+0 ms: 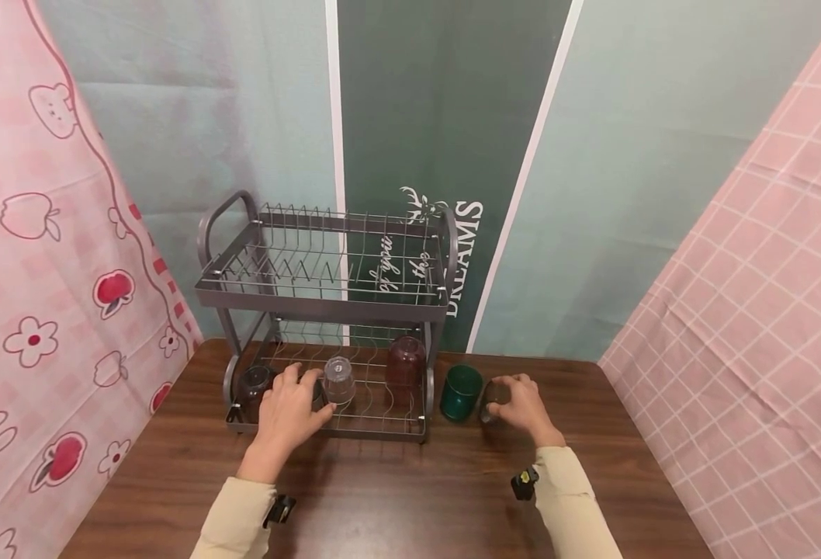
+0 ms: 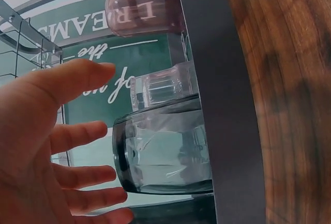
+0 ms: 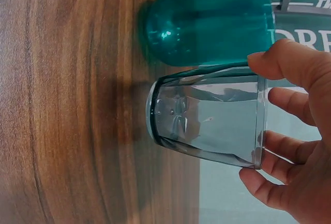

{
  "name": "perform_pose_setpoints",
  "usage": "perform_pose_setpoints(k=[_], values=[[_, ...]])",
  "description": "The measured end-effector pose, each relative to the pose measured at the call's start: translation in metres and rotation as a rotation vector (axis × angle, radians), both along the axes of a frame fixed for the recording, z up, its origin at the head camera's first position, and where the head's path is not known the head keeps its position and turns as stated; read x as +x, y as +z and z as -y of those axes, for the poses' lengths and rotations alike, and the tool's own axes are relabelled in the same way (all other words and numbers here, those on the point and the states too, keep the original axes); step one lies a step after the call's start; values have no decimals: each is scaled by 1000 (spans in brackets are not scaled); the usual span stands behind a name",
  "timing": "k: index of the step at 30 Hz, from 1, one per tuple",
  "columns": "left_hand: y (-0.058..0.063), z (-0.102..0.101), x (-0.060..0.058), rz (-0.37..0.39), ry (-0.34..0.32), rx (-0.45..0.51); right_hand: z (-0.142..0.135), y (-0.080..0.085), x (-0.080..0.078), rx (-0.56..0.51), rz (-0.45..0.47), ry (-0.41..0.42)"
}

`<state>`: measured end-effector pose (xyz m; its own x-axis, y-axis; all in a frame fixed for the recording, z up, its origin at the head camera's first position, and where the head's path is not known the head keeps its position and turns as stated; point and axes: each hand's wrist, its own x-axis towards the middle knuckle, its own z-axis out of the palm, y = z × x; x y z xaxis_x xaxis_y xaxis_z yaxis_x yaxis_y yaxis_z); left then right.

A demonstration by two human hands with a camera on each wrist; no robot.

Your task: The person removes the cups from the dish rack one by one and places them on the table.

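My left hand (image 1: 288, 411) is at the front of the rack's lower shelf, fingers spread beside the rim of a smoky grey glass (image 2: 165, 151) standing upside down there. It holds nothing. A small clear glass (image 1: 339, 380) stands just right of it, a dark glass (image 1: 255, 388) to the left, and a pinkish-red glass (image 1: 407, 369) at the shelf's right end. My right hand (image 1: 525, 404) grips another smoky grey glass (image 3: 207, 118) near its rim, thumb on one side and fingers on the other. Close beside that glass stands a green glass (image 1: 462, 394).
The two-tier grey dish rack (image 1: 327, 309) stands at the back left of the wooden table (image 1: 410, 497). Its upper tier has wire plate slots. Patterned curtains hang on the left and right, and a printed green curtain (image 1: 452, 101) hangs behind.
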<state>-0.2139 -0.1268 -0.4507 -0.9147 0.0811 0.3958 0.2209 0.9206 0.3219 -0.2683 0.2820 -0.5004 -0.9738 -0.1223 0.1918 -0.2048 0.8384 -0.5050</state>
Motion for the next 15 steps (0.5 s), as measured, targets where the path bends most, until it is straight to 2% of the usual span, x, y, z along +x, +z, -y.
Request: perform_pose_setpoints(k=[7,15], values=[[-4,-3,-4,46,18,-57,-2,-4,-8,-3,29,-18],[-10,-5,-6,38,13,-26,-1,-10,-15,-24,42,-18]])
